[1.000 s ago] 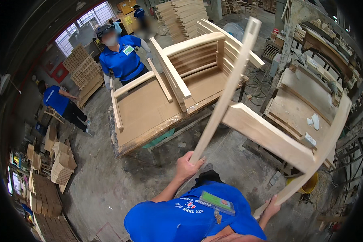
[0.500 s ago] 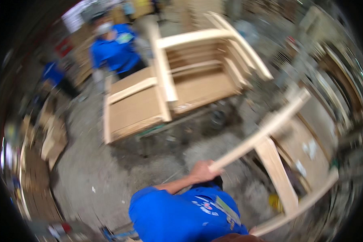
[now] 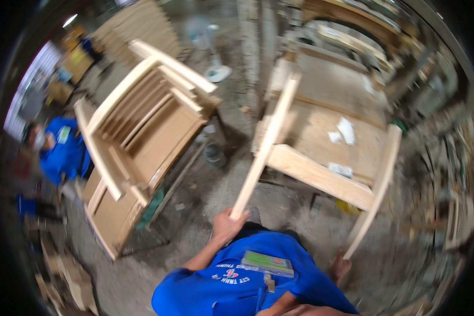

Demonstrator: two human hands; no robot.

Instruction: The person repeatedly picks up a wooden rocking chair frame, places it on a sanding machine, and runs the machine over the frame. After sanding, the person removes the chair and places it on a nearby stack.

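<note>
I carry a pale, unpainted wooden frame [image 3: 321,174], two long, slightly curved rails joined by a wide crosspiece. My left hand [image 3: 227,225] is wrapped round the near end of its left rail. At the near end of the right rail is my right hand [image 3: 339,267], fingers closed round the wood and partly hidden. The rails point away from me, their far parts over a plywood-topped bench [image 3: 321,118] with scraps of white paper [image 3: 346,130] on it. I cannot tell whether the frame touches the bench.
To the left, a wooden chair assembly [image 3: 142,100] with a slatted back stands on a cardboard-covered table [image 3: 158,134]. Beyond it is a co-worker in blue [image 3: 63,150]. A white fan [image 3: 216,71] stands farther back; lumber [image 3: 453,221] crowds the right side.
My view has turned right, so the table and chair assembly now appear farther left. The wooden frame now points straighter ahead at the bench. My right hand has come into view.
</note>
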